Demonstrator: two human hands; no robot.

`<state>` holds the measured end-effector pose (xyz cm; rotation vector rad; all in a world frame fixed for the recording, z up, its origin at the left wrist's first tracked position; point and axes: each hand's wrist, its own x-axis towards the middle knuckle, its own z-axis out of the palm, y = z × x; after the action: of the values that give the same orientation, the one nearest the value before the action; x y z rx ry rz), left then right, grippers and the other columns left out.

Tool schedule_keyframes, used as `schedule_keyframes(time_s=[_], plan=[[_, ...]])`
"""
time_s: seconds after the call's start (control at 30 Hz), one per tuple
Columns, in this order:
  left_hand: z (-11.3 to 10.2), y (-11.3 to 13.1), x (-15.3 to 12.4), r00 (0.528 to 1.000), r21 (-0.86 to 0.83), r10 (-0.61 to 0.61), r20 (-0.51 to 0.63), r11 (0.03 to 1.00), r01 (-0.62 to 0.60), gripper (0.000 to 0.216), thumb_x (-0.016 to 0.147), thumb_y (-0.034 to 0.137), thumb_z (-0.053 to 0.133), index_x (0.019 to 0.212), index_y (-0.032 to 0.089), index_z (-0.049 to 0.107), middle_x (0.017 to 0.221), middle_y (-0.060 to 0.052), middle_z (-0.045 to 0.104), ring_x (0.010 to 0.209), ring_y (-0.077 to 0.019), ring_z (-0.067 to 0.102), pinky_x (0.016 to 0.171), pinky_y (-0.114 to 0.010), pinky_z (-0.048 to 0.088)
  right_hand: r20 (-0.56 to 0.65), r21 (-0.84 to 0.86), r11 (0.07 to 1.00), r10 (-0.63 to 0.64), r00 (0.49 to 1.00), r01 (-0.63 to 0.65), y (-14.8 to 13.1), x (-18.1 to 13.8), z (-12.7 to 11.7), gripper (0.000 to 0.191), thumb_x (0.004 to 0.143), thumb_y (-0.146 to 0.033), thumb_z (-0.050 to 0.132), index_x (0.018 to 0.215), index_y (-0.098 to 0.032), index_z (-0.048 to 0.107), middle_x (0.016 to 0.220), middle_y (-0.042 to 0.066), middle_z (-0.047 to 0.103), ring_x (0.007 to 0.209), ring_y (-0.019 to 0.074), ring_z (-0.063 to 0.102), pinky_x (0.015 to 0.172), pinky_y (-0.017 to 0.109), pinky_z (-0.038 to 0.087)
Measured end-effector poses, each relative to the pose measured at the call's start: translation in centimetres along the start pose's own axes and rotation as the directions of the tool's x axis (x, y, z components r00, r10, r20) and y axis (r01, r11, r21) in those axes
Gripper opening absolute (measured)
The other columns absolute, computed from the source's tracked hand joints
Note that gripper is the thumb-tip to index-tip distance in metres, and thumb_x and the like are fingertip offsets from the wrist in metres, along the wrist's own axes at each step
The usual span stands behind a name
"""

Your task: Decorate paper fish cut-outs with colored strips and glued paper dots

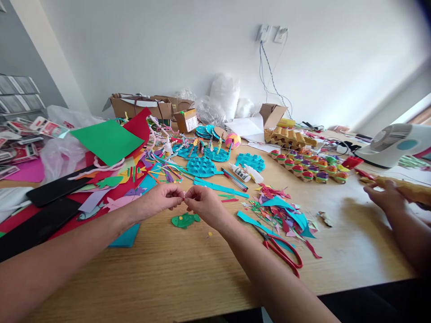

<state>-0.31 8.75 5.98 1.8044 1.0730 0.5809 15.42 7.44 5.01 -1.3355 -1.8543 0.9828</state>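
Observation:
My left hand (161, 199) and my right hand (204, 205) meet over the wooden table (188, 273), fingertips pinched together on something tiny that I cannot make out. Just below them lies a green paper fish (185, 220). Red-handled scissors (281, 249) rest to the right of my right forearm, beside a heap of coloured paper scraps (281, 211). Two glue bottles (247, 173) lie further back.
Foam sheets in green (107, 140) and red spread at left with black strips (54, 190). Teal egg-tray pieces (202, 166), a decorated egg tray (308, 167), cardboard boxes (144, 106) and a white fan (393, 143) stand behind. Another person's hand (385, 197) holds a tan piece at right.

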Motion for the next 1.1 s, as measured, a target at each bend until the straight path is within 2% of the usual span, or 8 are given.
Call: schedule_keyframes(time_s=[0.23, 0.37, 0.5, 0.6, 0.73, 0.87, 0.97, 1.1], plan=[[0.0, -0.3, -0.1, 1.0, 0.075, 0.011, 0.02, 0.997, -0.013, 0.011, 0.069, 0.026, 0.046, 0.068, 0.016, 0.051, 0.058, 0.005, 0.047, 0.055, -0.0097, 0.044, 0.049, -0.02, 0.032, -0.01, -0.054, 0.998, -0.032, 0.999, 0.032, 0.2, -0.1, -0.1, 0.009, 0.069, -0.01, 0.052, 0.062, -0.016, 0.055, 0.054, -0.004, 0.053, 0.052, 0.0084, 0.05, 0.048, 0.018, 0.033], [0.2, -0.3, -0.1, 1.0, 0.095, 0.016, 0.023, 0.995, -0.018, 0.011, 0.067, 0.025, 0.045, 0.067, 0.016, 0.051, 0.058, 0.004, 0.048, 0.055, -0.0101, 0.046, 0.05, -0.021, 0.035, 0.0, -0.088, 0.996, -0.002, 1.0, 0.002, -0.1, -0.3, 0.0, 0.01, 0.069, -0.01, 0.052, 0.061, -0.016, 0.055, 0.053, -0.004, 0.052, 0.05, 0.0078, 0.046, 0.047, 0.018, 0.03], [0.2, -0.6, -0.4, 0.999, 0.135, 0.037, 0.009, 0.99, -0.038, 0.016, 0.07, 0.027, 0.045, 0.073, 0.015, 0.055, 0.06, 0.003, 0.051, 0.057, -0.0112, 0.048, 0.052, -0.021, 0.038, 0.054, -0.091, 0.995, -0.028, 0.998, 0.033, 0.1, -0.4, -0.2, 0.012, 0.069, -0.01, 0.052, 0.058, -0.015, 0.054, 0.05, -0.006, 0.047, 0.049, 0.0069, 0.041, 0.047, 0.018, 0.029], [0.2, -1.1, -1.1, 0.997, 0.259, 0.061, -0.041, 0.965, -0.048, 0.015, 0.071, 0.025, 0.046, 0.077, 0.016, 0.056, 0.067, 0.001, 0.056, 0.062, -0.0122, 0.051, 0.055, -0.022, 0.04, 0.105, -0.147, 0.987, -0.055, 0.993, 0.071, 0.5, -0.6, -0.5, 0.011, 0.069, -0.01, 0.052, 0.06, -0.014, 0.055, 0.052, -0.005, 0.048, 0.05, 0.0065, 0.041, 0.047, 0.017, 0.029], [0.6, -2.0, -2.8, 0.981, 0.486, 0.189, -0.03, 0.861, -0.151, 0.017, 0.074, 0.013, 0.04, 0.074, 0.016, 0.056, 0.069, 0.0, 0.059, 0.065, -0.0124, 0.054, 0.058, -0.022, 0.04, 0.189, -0.3, 0.946, -0.068, 0.98, 0.124, 0.9, -1.0, -0.8, 0.01, 0.068, -0.009, 0.052, 0.068, -0.014, 0.061, 0.06, -0.002, 0.057, 0.054, 0.0072, 0.046, 0.049, 0.018, 0.03], [1.4, -3.3, -4.2, 0.928, 0.58, 0.372, 0.032, 0.749, -0.32, 0.024, 0.077, 0.005, 0.034, 0.078, 0.017, 0.056, 0.074, -0.001, 0.06, 0.073, -0.014, 0.055, 0.066, -0.024, 0.043, 0.285, -0.458, 0.867, -0.068, 0.956, 0.198, 0.8, -1.2, -0.5, 0.014, 0.069, -0.011, 0.052, 0.072, -0.015, 0.065, 0.067, 0.001, 0.061, 0.058, 0.009, 0.048, 0.051, 0.019, 0.03], [1.7, -4.4, -4.6, 0.905, 0.593, 0.424, 0.03, 0.722, -0.358, 0.028, 0.076, 0.002, 0.032, 0.081, 0.017, 0.055, 0.077, -0.002, 0.06, 0.077, -0.0147, 0.055, 0.07, -0.026, 0.044, 0.343, -0.537, 0.809, -0.049, 0.938, 0.239, 0.5, -1.2, -0.2, 0.017, 0.07, -0.014, 0.051, 0.077, -0.016, 0.066, 0.075, 0.003, 0.064, 0.065, 0.0112, 0.052, 0.053, 0.02, 0.031], [1.8, -5.5, -4.6, 0.905, 0.586, 0.425, 0.033, 0.725, -0.362, 0.03, 0.075, 0.001, 0.032, 0.084, 0.017, 0.056, 0.081, -0.003, 0.061, 0.081, -0.0153, 0.055, 0.074, -0.028, 0.044, 0.419, -0.595, 0.753, -0.01, 0.908, 0.283, 0.0, -0.9, 0.2, 0.021, 0.07, -0.015, 0.05, 0.083, -0.017, 0.066, 0.082, 0.004, 0.066, 0.072, 0.0137, 0.055, 0.056, 0.021, 0.032]])
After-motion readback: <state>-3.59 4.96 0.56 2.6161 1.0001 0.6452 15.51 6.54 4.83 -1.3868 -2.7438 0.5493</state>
